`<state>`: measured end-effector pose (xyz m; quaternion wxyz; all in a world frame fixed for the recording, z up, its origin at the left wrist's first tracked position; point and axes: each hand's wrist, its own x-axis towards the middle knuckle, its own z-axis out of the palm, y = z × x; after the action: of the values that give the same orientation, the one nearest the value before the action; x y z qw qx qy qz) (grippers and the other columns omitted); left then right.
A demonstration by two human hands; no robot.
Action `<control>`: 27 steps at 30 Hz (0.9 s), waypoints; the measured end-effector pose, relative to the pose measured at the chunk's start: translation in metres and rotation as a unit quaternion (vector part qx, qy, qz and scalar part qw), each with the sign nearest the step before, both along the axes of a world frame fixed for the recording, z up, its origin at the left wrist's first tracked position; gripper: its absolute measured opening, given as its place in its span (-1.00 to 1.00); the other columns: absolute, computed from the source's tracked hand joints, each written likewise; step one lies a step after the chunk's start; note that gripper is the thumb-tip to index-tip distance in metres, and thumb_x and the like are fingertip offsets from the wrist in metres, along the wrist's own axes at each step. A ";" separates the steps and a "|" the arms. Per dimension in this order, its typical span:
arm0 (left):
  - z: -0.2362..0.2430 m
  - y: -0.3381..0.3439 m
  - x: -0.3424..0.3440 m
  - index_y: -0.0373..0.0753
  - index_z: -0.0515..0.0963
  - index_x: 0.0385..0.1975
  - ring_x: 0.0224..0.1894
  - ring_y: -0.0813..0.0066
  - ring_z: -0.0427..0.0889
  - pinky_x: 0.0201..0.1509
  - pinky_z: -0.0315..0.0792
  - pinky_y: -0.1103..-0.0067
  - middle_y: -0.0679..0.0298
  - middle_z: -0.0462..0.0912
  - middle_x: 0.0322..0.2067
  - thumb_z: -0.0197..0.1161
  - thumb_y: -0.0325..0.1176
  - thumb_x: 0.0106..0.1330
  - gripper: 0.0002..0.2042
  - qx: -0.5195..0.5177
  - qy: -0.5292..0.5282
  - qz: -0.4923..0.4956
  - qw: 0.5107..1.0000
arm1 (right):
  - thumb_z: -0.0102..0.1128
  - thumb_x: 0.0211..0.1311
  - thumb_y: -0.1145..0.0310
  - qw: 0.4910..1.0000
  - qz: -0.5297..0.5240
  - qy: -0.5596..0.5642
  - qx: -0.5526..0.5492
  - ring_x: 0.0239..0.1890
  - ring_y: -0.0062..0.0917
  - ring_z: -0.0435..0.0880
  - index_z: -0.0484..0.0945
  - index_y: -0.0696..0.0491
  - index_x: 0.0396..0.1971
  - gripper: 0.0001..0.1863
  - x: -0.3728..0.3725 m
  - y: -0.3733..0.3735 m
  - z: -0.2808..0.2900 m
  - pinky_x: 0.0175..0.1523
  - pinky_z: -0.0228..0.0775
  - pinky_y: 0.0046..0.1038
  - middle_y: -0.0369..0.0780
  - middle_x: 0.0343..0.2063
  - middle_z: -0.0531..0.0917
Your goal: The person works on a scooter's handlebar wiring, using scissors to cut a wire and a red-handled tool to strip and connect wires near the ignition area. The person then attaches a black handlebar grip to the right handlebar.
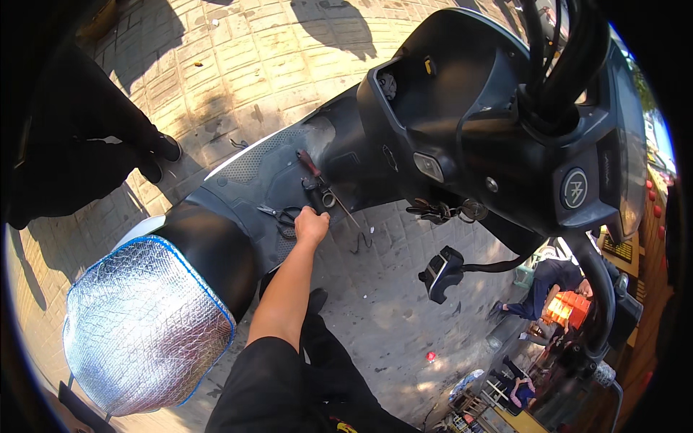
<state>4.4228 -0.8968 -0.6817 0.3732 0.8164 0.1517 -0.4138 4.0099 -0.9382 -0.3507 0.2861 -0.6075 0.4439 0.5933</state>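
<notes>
My left hand (312, 226) reaches over the scooter's footboard (274, 169), its fingers closed. What they hold, if anything, is hidden. Just beyond the fingertips lie a small black cylindrical piece (312, 189) and a ring-shaped part (329, 200). A screwdriver (309, 163) with a dark red handle lies beside them, its thin shaft pointing toward me. Left of my hand rests a pair of scissors (278, 213) with black handles. No right hand shows in the view.
The scooter's dark front panel (498, 137) rises at the right, with keys (440, 211) hanging below it. A black device (442, 273) dangles from a cable. Silver foil (151, 325) covers the seat. One person (94, 144) stands at far left; another (548, 281) sits at right.
</notes>
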 end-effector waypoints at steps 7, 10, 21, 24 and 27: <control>-0.033 -0.027 0.017 -0.40 0.44 -0.01 0.07 -0.10 0.61 0.16 0.48 0.22 -0.15 0.61 -0.01 0.40 -0.05 0.16 -0.42 0.080 -0.001 0.001 0.997 | 0.26 0.09 0.20 1.000 0.006 0.026 0.003 -0.08 -0.10 0.71 0.70 0.11 -0.24 -0.68 0.016 -0.011 -0.010 -0.02 0.52 -0.18 0.03 -0.25 0.73; -0.043 -0.032 0.022 -0.38 0.47 -0.04 0.08 -0.06 0.61 0.15 0.48 0.20 -0.10 0.61 0.01 0.40 -0.02 0.16 -0.44 0.113 0.004 0.010 0.994 | 0.26 0.09 0.21 1.000 0.004 0.031 0.005 -0.08 -0.09 0.71 0.70 0.11 -0.24 -0.68 0.019 -0.015 -0.013 -0.02 0.52 -0.17 0.03 -0.25 0.72; 0.055 0.014 -0.020 -0.38 0.56 -0.12 -0.10 -0.03 0.70 0.05 0.51 0.29 -0.11 0.71 -0.24 0.32 -0.23 -0.06 -0.52 -0.092 -0.093 0.068 0.989 | 0.25 0.09 0.24 0.997 0.042 -0.046 0.049 -0.08 -0.07 0.70 0.70 0.11 -0.24 -0.69 -0.025 0.009 0.021 -0.03 0.51 -0.16 0.04 -0.24 0.72; 0.110 0.045 -0.047 -0.40 0.52 -0.23 -0.28 0.13 0.68 -0.12 0.50 0.35 0.03 0.69 -0.38 0.29 -0.28 -0.06 -0.61 -0.140 -0.070 0.038 0.987 | 0.25 0.09 0.25 0.991 0.076 -0.084 0.072 -0.08 -0.07 0.70 0.70 0.12 -0.24 -0.70 -0.047 0.013 0.018 -0.03 0.51 -0.15 0.04 -0.24 0.72; 0.165 0.067 -0.069 -0.50 0.36 0.14 -0.33 0.31 0.60 -0.15 0.48 0.48 0.08 0.62 -0.39 0.31 -0.30 -0.05 -0.32 -0.153 -0.010 -0.008 0.988 | 0.23 0.09 0.27 0.987 0.102 -0.069 0.108 -0.08 -0.04 0.69 0.70 0.14 -0.26 -0.71 -0.059 0.008 -0.005 -0.03 0.51 -0.14 0.07 -0.24 0.71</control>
<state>4.3534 -0.8295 -0.5164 0.4917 0.7553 0.0766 -0.4264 3.9506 -0.9307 -0.3554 0.3180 -0.6546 0.2926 0.6203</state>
